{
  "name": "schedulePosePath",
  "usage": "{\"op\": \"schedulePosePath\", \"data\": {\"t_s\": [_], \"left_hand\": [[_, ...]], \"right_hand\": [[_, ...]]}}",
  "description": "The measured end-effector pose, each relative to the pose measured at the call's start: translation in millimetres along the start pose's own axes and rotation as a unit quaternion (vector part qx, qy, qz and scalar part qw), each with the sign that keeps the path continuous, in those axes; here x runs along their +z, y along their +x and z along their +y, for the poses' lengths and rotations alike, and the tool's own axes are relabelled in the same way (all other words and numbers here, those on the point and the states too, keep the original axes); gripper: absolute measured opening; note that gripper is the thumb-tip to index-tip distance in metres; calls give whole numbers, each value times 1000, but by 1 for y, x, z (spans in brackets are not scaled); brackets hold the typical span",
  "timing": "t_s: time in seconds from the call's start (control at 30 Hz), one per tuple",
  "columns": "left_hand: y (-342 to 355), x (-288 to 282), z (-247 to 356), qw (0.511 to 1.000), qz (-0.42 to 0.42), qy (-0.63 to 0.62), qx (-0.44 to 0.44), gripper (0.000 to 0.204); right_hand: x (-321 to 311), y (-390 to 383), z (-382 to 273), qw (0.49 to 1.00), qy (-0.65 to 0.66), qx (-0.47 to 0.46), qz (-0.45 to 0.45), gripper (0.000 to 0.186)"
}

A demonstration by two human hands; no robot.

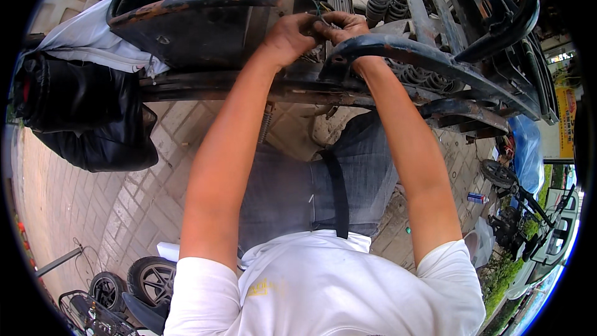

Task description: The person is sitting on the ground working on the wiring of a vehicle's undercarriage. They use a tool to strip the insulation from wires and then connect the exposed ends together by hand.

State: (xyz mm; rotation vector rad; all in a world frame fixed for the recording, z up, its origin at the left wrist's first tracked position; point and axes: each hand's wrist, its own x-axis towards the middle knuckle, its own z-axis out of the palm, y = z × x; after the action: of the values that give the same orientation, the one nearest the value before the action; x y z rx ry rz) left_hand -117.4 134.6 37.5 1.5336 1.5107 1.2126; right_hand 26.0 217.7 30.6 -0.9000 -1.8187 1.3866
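Observation:
Both my arms reach forward over the rusty dark metal frame [205, 87] of a vehicle. My left hand [291, 38] and my right hand [343, 27] meet close together above an opening in it. Thin wires [322, 7], some green and some pale, stick up between my fingers. The fingers of both hands are closed around these wires; the exact spot they pinch is hidden by the fingers. A finned grey metal part [339, 0] sits just beyond my right hand. A curved dark tube [398, 45] passes over my right wrist.
Coil springs [379, 5] and metal bars stand to the right. A black leather-like cover [81, 109] and a white cloth [87, 34] hang at the left. Wheels [152, 279] lie lower left on brick paving. A can [477, 198] and a bicycle-like vehicle [525, 211] are at right.

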Motion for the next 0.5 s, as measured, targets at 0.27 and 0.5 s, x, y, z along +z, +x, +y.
{"op": "schedulePosePath", "data": {"t_s": [0.27,0.5], "left_hand": [[9,-2,-16,997,-23,-65,-22,34],[13,-10,-23,980,-35,-181,-77,31]], "right_hand": [[-3,3,0,983,-155,-103,-3,25],[-10,7,-16,953,-279,-107,-45,20]]}}
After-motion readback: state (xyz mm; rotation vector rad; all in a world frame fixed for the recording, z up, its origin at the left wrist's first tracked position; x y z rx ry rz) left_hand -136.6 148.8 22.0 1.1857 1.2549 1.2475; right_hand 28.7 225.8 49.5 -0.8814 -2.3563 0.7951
